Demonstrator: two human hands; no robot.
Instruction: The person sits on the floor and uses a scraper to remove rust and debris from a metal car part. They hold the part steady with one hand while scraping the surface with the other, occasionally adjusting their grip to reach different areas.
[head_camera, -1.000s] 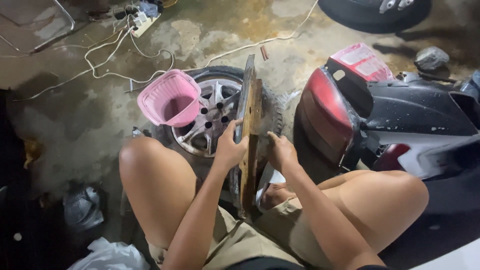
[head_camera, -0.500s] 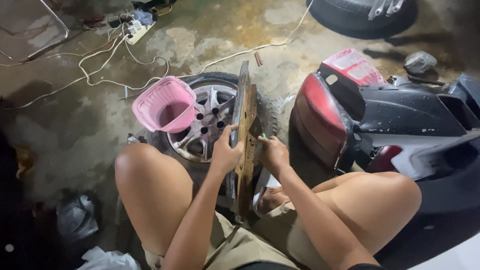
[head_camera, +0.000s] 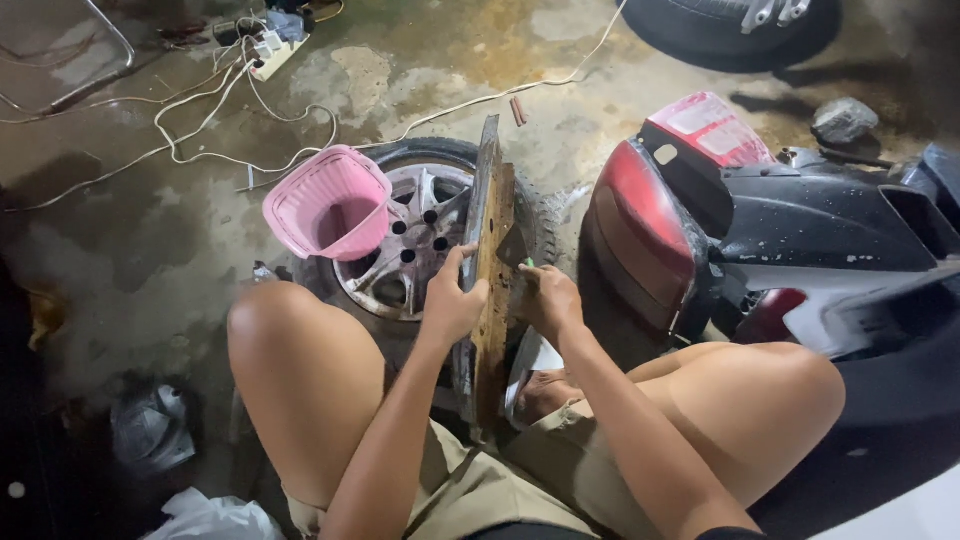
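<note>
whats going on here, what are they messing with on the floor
A person sits on the concrete floor with a long flat panel stood on edge between their knees. The left hand steadies its left side; the right hand presses a small tool against the other. A car wheel lies behind, a pink basket resting on it, and a scooter tail sits right.

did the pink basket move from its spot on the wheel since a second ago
No. The pink basket sits on the same edge of the wheel rim; only the head camera shifted.
</note>
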